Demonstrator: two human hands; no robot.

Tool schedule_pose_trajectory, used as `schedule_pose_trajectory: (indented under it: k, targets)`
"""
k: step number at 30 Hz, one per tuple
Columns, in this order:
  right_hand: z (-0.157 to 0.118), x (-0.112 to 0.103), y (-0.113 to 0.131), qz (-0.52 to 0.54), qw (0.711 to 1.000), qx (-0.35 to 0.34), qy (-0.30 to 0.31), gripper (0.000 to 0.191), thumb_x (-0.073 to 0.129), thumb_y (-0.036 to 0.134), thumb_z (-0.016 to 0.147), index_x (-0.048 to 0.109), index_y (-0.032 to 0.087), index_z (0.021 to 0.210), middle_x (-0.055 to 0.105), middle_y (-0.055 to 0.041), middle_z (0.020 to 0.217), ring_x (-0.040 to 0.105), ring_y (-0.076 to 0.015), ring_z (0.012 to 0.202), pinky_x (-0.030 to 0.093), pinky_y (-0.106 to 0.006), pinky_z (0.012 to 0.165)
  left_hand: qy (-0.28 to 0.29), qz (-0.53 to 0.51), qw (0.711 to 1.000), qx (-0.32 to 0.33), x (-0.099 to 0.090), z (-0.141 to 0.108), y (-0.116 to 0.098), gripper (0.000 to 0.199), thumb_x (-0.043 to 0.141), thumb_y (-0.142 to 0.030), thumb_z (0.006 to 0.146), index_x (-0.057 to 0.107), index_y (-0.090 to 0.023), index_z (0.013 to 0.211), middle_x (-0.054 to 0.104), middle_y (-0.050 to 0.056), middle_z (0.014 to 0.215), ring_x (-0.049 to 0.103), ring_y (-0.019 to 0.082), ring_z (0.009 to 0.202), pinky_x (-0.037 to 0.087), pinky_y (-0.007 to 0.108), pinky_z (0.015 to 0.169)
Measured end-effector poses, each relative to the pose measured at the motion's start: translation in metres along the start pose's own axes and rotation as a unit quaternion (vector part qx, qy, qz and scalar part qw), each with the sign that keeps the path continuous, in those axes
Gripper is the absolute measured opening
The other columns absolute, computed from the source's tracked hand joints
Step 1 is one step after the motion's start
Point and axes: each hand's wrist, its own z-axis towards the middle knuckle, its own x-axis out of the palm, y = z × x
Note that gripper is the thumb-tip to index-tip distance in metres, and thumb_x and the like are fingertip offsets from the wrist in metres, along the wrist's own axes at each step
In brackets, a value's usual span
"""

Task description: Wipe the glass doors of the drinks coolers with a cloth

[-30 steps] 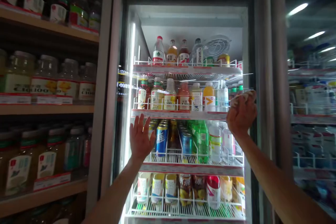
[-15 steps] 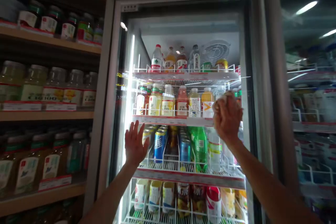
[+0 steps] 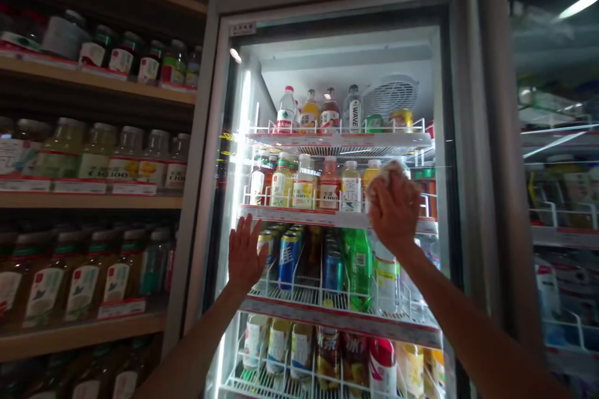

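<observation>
A tall glass door [image 3: 322, 53] of a lit drinks fridge fills the middle of the view. My left hand [image 3: 246, 255] lies with its fingers spread against the lower left part of the glass, holding nothing. Higher up on the right, my right hand [image 3: 392, 215] is closed on a pale, crumpled cloth [image 3: 399, 173] and presses it to the glass. Part of the cloth is hidden behind my fingers. Behind the pane, the hand and cloth cover some bottles on the second shelf. A green bottle [image 3: 359, 268] and a blue can [image 3: 287, 259] show between my arms.
Wooden shelves [image 3: 93, 199] with rows of juice bottles [image 3: 44, 293] stand to the left. The fridge's metal frame [image 3: 206, 137] runs between them and the glass. A second fridge door [image 3: 556, 137] is on the right, with reflected lights on it.
My right hand has moved a little left with the cloth across the glass. My left hand stays at about the same place on the pane. The view has shifted slightly left.
</observation>
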Motion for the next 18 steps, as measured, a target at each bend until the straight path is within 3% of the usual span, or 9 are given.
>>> schedule_pose_trajectory:
  k: [3,5,7,10,12,14,18]
  targets:
    - [0.031,0.003,-0.036,-0.037,0.993,0.101,-0.054,0.047,0.041,0.032,0.087,0.048,0.015,0.129,0.036,-0.0173,0.144,0.032,-0.0341,0.131,0.025,-0.058,0.103,-0.005,0.001,1.000,-0.003,0.001,-0.001,-0.001,0.058,0.039,-0.030,0.090,0.021,-0.019,0.144,0.026,0.013,0.149,0.016,0.024,0.141,0.017,0.044,0.113]
    - [0.038,0.005,-0.022,-0.032,0.994,0.098,-0.039,0.046,0.040,0.032,0.087,0.047,0.015,0.130,0.035,-0.0163,0.145,0.031,-0.0335,0.132,0.025,-0.058,0.103,-0.006,0.002,1.000,-0.001,0.002,-0.001,-0.001,0.058,0.038,-0.030,0.090,0.020,-0.020,0.144,0.025,0.013,0.150,0.016,0.024,0.141,0.016,0.044,0.113]
    - [0.032,0.008,0.016,-0.007,1.000,0.029,0.007,0.044,0.040,0.029,0.087,0.046,0.018,0.130,0.031,-0.0126,0.147,0.027,-0.0313,0.135,0.023,-0.056,0.106,-0.008,0.001,1.000,0.003,0.001,-0.001,-0.001,0.058,0.038,-0.029,0.090,0.020,-0.019,0.144,0.025,0.014,0.150,0.016,0.025,0.141,0.016,0.044,0.112]
    - [0.011,0.012,0.072,0.042,0.982,-0.157,0.092,0.042,0.044,0.027,0.086,0.047,0.024,0.128,0.032,-0.0052,0.148,0.020,-0.0263,0.139,0.020,-0.051,0.111,-0.017,-0.002,1.000,0.017,-0.004,0.004,0.002,0.058,0.043,-0.030,0.088,0.026,-0.018,0.142,0.031,0.015,0.147,0.020,0.026,0.140,0.018,0.045,0.112]
    - [0.003,0.012,0.083,0.050,0.970,-0.211,0.110,0.041,0.045,0.027,0.086,0.048,0.026,0.127,0.036,-0.0033,0.146,0.021,-0.0248,0.139,0.020,-0.049,0.111,-0.028,-0.004,0.999,0.019,-0.007,0.012,0.006,0.056,0.044,-0.031,0.088,0.030,-0.018,0.141,0.036,0.015,0.145,0.024,0.026,0.138,0.018,0.045,0.111]
    - [0.006,0.011,0.068,0.035,0.984,-0.155,0.078,0.040,0.042,0.027,0.087,0.048,0.023,0.127,0.036,-0.0059,0.146,0.026,-0.0250,0.137,0.022,-0.051,0.110,-0.030,-0.005,1.000,0.003,-0.007,0.022,0.010,0.054,0.043,-0.033,0.088,0.033,-0.018,0.139,0.036,0.015,0.144,0.025,0.026,0.138,0.019,0.045,0.111]
    - [0.042,0.014,0.022,-0.020,0.998,0.053,-0.023,0.043,0.039,0.030,0.088,0.049,0.015,0.126,0.032,-0.0144,0.147,0.031,-0.0291,0.132,0.025,-0.052,0.105,-0.023,-0.014,0.999,-0.036,0.000,0.037,0.016,0.052,0.038,-0.037,0.090,0.035,-0.018,0.138,0.029,0.014,0.148,0.020,0.027,0.140,0.015,0.047,0.112]
